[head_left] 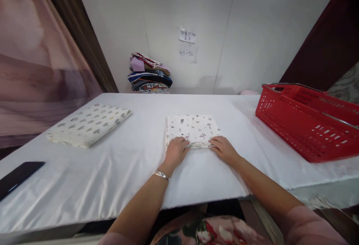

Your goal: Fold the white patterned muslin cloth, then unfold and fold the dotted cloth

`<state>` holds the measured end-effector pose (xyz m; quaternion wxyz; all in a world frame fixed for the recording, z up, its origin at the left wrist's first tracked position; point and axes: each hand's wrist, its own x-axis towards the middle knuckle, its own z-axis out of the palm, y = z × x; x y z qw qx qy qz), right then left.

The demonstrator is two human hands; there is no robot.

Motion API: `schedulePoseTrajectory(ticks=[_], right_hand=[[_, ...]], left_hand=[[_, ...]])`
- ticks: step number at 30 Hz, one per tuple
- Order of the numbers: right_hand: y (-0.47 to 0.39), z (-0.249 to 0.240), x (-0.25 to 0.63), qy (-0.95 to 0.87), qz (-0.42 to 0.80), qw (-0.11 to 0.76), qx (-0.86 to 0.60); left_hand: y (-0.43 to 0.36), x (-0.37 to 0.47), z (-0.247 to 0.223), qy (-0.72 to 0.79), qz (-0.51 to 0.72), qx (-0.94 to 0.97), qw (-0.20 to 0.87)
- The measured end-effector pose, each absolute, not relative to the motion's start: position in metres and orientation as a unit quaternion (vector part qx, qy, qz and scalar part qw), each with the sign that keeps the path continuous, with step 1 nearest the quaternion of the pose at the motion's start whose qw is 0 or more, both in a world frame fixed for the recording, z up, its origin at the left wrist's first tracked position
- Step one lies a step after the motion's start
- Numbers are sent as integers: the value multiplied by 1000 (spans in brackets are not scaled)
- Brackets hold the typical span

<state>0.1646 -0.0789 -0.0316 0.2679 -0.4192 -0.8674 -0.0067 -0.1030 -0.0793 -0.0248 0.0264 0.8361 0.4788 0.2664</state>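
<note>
A folded white cloth with small dark prints (193, 127) lies flat on the white-covered table (146, 125), in front of my body. At its near left corner my left hand (176, 150), with a silver bracelet at the wrist, pinches the folded edge between thumb and fingers. My right hand (223, 149) grips the near right corner in the same way. Several layers show along the near edge between the two hands.
Another folded cloth with grey prints (91, 123) lies at the left. A dark phone-like object (19, 177) rests at the near left edge. The red basket (305, 125) stands at the right. Stacked fabrics (150, 73) sit beyond the far edge, near the wall.
</note>
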Motion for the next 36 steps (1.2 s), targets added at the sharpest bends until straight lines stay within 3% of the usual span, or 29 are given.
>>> schedulePoseTrajectory(ticks=[8, 22, 27, 36], right_hand=[[-75, -38, 169, -865, -54, 276, -415], [-78, -52, 170, -850, -22, 317, -419], [-78, -55, 169, -846, -19, 331, -417], [-84, -17, 156, -812, 119, 281, -497]], left_hand=[[-86, -99, -22, 482, 273, 832, -1], [-88, -128, -4, 599, 289, 745, -62], [-71, -112, 1, 535, 309, 784, -66], [-66, -109, -36, 558, 196, 803, -71]])
